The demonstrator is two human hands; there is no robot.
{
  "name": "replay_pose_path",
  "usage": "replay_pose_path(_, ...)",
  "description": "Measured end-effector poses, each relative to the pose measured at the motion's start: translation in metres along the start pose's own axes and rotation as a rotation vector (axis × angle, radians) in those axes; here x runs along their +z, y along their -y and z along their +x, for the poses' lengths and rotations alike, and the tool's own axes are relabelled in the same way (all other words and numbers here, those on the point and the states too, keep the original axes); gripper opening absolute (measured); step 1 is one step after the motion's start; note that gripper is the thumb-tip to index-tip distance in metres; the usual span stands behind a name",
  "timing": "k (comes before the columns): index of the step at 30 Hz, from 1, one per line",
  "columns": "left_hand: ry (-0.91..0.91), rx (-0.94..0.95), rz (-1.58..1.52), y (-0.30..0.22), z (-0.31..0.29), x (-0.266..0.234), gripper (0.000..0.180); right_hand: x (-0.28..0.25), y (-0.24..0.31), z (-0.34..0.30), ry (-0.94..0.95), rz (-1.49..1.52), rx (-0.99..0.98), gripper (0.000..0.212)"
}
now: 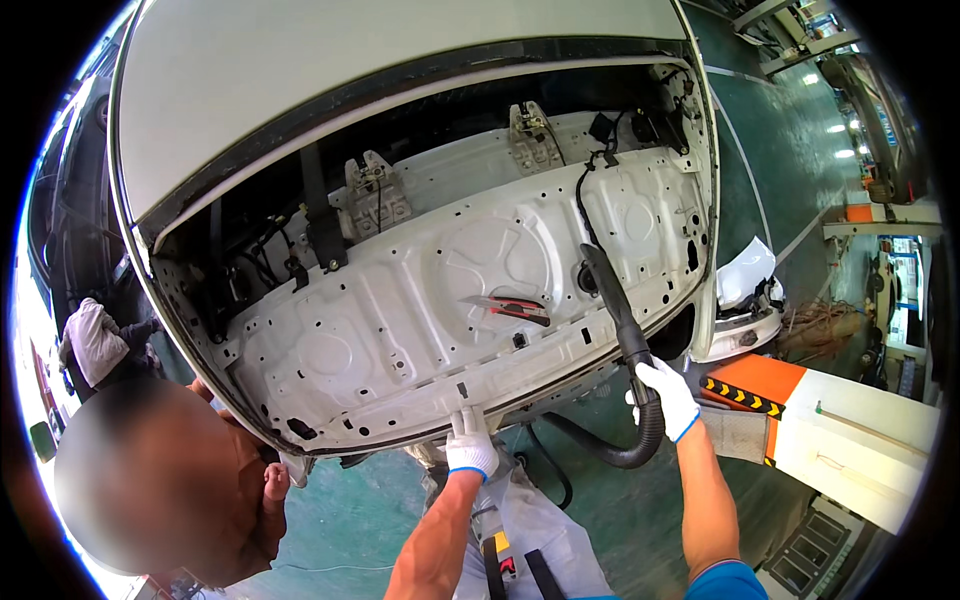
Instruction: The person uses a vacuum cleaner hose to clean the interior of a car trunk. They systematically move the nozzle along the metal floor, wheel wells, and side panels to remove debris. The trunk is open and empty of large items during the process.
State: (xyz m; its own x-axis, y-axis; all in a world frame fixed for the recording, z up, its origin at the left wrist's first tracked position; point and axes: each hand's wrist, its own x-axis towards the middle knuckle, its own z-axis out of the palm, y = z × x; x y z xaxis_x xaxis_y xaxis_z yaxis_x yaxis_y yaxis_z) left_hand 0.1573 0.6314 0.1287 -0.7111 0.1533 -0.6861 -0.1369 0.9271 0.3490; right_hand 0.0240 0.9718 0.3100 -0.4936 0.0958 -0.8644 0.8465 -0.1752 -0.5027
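Observation:
My right hand (pixel 665 398), in a white glove, is closed around a black vacuum cleaner nozzle (pixel 622 315) with a ribbed hose curving away below it. The nozzle's tip points at the bare pale metal floor (pixel 420 340) of a stripped vehicle body. In a matching glove, my left hand (pixel 470 445) lies with its fingers stretched out on the near edge of that floor. A red and black utility knife (pixel 515 309) rests on the metal, left of the nozzle.
Metal brackets (pixel 375 195) and dark wiring (pixel 585 190) stand along the far side, under the body's overhanging roof (pixel 400 40). Another person (pixel 245 470) is close at left. An orange and white lift base (pixel 790 400) is at right, with the hose (pixel 600 452) hanging before me.

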Motion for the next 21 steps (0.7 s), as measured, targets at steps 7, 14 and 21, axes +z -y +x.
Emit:
replay_pose_path(7,0.06,0.005,0.009,-0.01,0.003,-0.01,0.092,0.101,0.035,0.022,0.102,-0.272,-0.051,0.047)
replay_pose_path(14,0.088,-0.048,0.027,-0.012,0.0,-0.004,0.084,0.182,-0.024,0.037,0.176,-0.568,-0.226,0.039)
replay_pose_path(21,0.058,-0.083,0.005,-0.007,-0.003,-0.003,0.081,0.185,-0.005,0.028,0.139,-0.402,-0.173,0.035)
